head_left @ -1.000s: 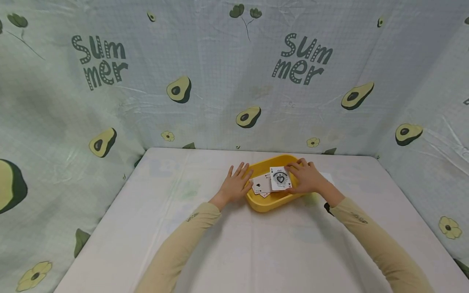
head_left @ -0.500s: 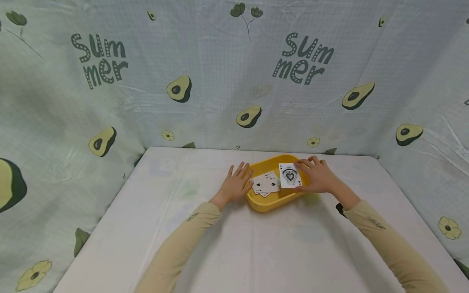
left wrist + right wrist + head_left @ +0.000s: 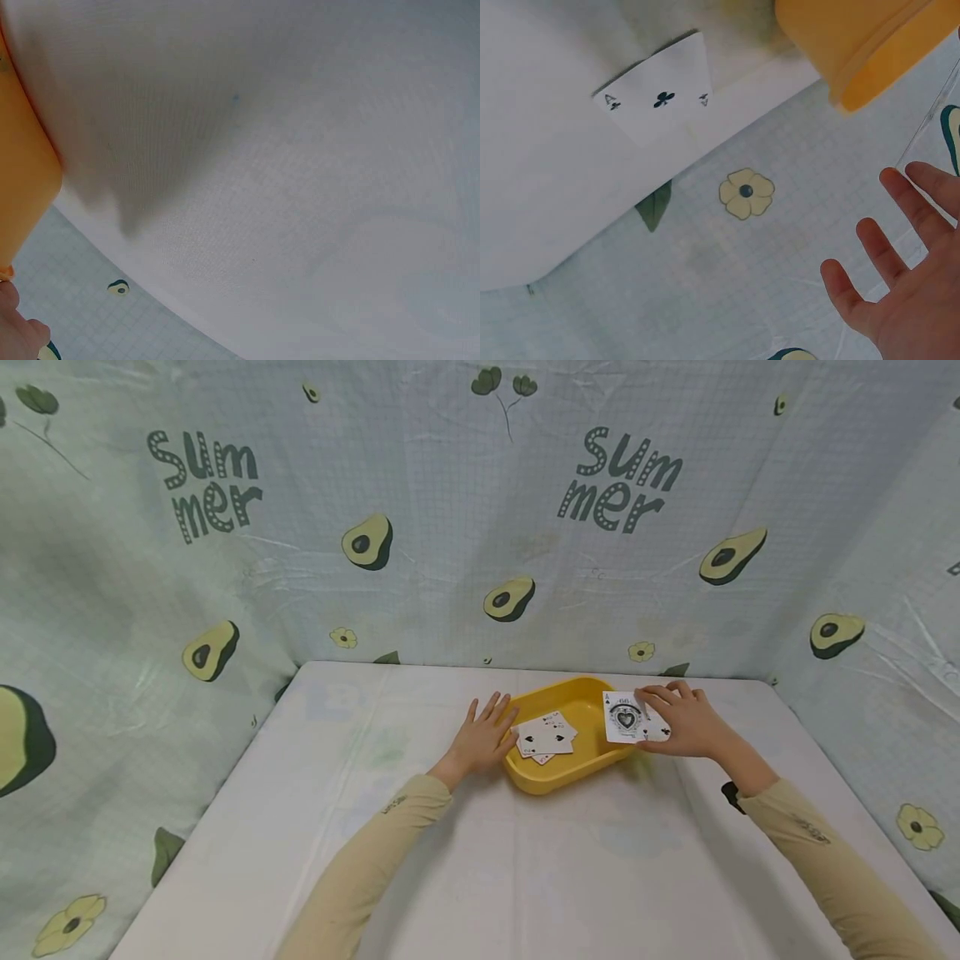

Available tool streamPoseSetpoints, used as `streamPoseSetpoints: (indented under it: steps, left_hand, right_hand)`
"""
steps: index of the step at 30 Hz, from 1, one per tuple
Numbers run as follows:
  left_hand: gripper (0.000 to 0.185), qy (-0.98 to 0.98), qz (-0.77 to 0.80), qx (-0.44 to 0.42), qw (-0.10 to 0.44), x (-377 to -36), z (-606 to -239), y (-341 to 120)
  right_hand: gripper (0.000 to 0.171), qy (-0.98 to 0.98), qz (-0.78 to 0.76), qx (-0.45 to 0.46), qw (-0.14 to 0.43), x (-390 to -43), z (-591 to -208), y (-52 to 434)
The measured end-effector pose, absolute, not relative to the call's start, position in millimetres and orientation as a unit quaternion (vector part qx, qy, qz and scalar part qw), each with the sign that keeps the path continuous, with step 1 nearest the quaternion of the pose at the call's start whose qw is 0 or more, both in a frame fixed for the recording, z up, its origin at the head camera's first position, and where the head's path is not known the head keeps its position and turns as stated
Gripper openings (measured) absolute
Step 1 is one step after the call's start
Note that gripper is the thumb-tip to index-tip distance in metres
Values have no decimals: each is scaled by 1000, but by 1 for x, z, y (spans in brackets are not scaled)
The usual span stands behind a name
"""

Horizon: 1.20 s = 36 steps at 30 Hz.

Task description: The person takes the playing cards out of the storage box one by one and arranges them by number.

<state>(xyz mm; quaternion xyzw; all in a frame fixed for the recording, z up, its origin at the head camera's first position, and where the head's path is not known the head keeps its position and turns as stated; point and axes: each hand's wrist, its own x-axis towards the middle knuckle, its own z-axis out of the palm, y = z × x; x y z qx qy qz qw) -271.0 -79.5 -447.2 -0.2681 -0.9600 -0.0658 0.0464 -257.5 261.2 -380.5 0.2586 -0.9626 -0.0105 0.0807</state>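
Note:
My right hand (image 3: 686,720) pinches an ace of spades (image 3: 624,717) by its right side, over the right end of a yellow tray (image 3: 573,772). That hand (image 3: 915,300) has several fingers stretched out in the right wrist view. Inside the tray, several playing cards (image 3: 546,735) lie overlapped face up at the left. Fingers spread, my left hand (image 3: 480,742) rests at the tray's left rim; only a bit of this hand (image 3: 19,326) shows in the left wrist view. An ace of clubs (image 3: 664,97) lies on the table right of the tray, partly hidden by the right hand in the head view.
A white cloth covers the table (image 3: 480,868). Behind it and along both sides hangs a pale curtain (image 3: 435,468) printed with avocados and lettering. The table's far edge runs close behind the tray.
My right hand has carried the ace of spades rightward, from above the other cards to the tray's right end. The left hand and the tray have stayed still.

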Motion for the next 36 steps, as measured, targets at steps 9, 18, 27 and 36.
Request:
streamPoseSetpoints:
  steps: [9,18,27,36]
  left_hand:
    - [50,-960,-63,-268,49,-270,-447,-79]
    - [51,-960,-54,-269,48,-268,-448,-79]
    - [51,-960,-55,-269,51,-269,-449,-80]
    - [51,-960,-53,-271,52,-269,-449,-79]
  right_hand:
    - [84,-969,-9,233,77,-247,-378,291]
    - [85,-974,-23,210,86,-239,-381,318]
    - [83,-977,-39,184,97,-243,-387,342]
    - [80,-977,-60,182,95,-246,-392,363]
